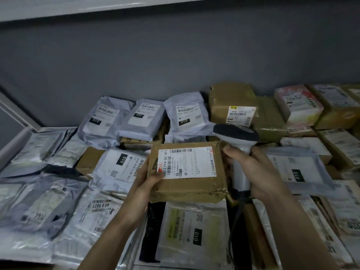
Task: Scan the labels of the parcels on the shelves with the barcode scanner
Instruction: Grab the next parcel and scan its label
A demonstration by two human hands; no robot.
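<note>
My left hand [146, 179] grips the left edge of a flat brown cardboard parcel [191, 186], thumb on the corner of its white barcode label [187, 162], and holds it lifted above the pile. My right hand [251, 170] grips the handle of a grey and black barcode scanner [236, 138]. The scanner's head sits just above the parcel's upper right corner, and its dark cable hangs down beside my right forearm. Grey plastic mailers with labels marked 010 and 231 [143, 119] lie behind the held parcel.
The shelf is packed with grey and silver mailers [44, 203] on the left and front, and brown boxes [231, 105] and a pink-printed box [298, 105] at the back right. A grey wall [155, 61] stands behind. The white shelf frame [17, 115] runs along the left.
</note>
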